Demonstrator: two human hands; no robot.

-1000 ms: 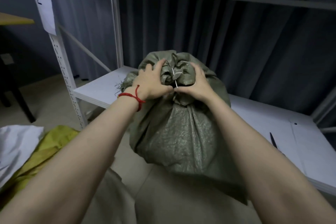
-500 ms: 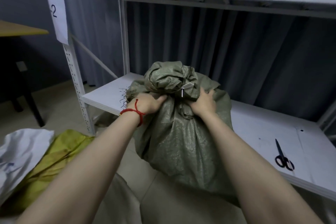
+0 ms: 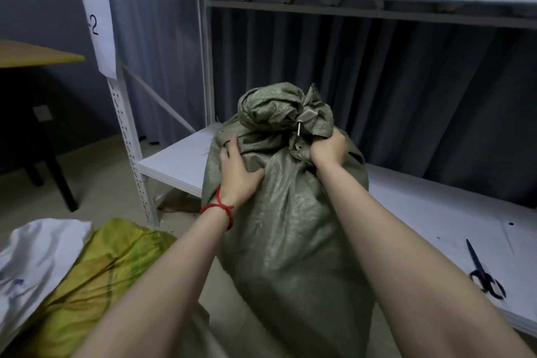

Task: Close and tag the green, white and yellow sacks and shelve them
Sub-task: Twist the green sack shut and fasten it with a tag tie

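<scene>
The green sack (image 3: 290, 241) is standing upright in front of the lower shelf (image 3: 177, 160), neck tied. The right hand (image 3: 329, 150) is clutching the gathered neck while the left hand (image 3: 238, 174) is lying spread on its shoulder (likely steadying it for the hoist).

In front of you, a low white shelf board (image 3: 421, 206) carries dark scissors (image 3: 483, 273) near its right front edge. On the floor (image 3: 96, 183) to your left, a yellow sack (image 3: 110, 270) lies touching a white sack (image 3: 35, 256), near the shelf's left front corner.
</scene>
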